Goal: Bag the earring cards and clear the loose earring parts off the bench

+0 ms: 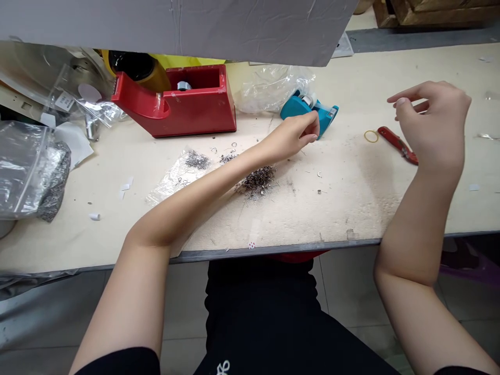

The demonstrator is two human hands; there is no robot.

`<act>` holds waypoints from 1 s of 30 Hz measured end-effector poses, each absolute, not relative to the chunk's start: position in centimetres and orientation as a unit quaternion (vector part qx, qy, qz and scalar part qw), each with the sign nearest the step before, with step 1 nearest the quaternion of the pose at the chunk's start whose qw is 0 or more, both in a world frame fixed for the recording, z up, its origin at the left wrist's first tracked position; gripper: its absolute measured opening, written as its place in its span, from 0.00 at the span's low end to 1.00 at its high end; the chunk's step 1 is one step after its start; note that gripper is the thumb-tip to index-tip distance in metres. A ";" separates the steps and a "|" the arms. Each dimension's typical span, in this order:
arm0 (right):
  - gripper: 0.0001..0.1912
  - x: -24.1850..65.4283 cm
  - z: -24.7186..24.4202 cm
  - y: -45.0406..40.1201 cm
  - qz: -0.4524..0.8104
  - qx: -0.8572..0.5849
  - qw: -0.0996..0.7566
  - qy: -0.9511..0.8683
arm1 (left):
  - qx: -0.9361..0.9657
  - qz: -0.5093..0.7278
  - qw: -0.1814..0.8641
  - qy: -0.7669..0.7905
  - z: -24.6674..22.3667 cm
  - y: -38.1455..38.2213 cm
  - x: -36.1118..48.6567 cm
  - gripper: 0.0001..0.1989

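Observation:
My left hand (296, 136) reaches across the bench with its fingers curled in. It is right beside a small blue tape dispenser (291, 108); whether it touches it I cannot tell. Raised over the right side of the bench is my right hand (435, 122), its thumb and fingers bent together; anything pinched there is too small to see. Under it lies a red utility knife (394, 142) beside a yellow rubber band (371, 136). A pile of small dark metal pieces (258, 179) rests near my left forearm, next to a clear bag (172, 179) with more such pieces.
A large red tape dispenser (199, 107) stands at the back left, with a crumpled clear plastic bag (261, 91) beside it. Zip bags (23, 172) crowd the left end. A grey panel (175, 26) overhangs the back. The bench's front edge (281, 251) is close to my body.

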State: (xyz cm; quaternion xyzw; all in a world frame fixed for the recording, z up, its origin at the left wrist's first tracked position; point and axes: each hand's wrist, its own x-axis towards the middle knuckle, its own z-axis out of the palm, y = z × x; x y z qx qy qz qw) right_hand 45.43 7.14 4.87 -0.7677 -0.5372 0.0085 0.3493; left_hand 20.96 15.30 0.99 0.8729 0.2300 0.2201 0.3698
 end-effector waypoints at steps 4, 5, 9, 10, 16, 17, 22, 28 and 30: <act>0.14 45.0 4.6 7.3 0.019 -0.756 0.366 -0.543 | 0.814 0.217 0.479 0.245 0.6 15.3 20.9 0.03; 0.14 44.8 4.6 7.4 0.025 -0.757 0.373 -0.537 | 0.803 0.214 0.500 0.246 0.5 15.3 21.0 0.03; 0.13 43.8 4.7 7.2 0.067 -0.724 0.438 -0.528 | 0.775 0.218 0.539 0.246 0.4 15.3 20.8 0.05; 0.12 43.3 4.8 7.0 0.085 -0.696 0.454 -0.550 | 0.766 0.223 0.550 0.246 0.4 15.3 20.8 0.05; 0.08 39.0 4.5 5.8 0.126 -0.528 0.408 -0.734 | 0.682 0.264 0.641 0.233 0.7 15.1 20.5 0.08; 0.09 38.5 4.3 5.8 0.120 -0.522 0.396 -0.746 | 0.676 0.271 0.646 0.228 0.8 15.1 20.5 0.09; 0.08 37.6 3.2 6.2 0.125 -0.517 0.393 -0.750 | 0.653 0.269 0.668 0.237 1.6 14.6 20.1 0.10; 0.06 37.3 2.7 6.3 0.140 -0.516 0.408 -0.740 | 0.627 0.264 0.677 0.279 2.1 14.2 19.7 0.12; 0.06 36.9 2.5 6.3 0.139 -0.519 0.417 -0.733 | 0.618 0.261 0.685 0.285 2.2 14.1 19.6 0.12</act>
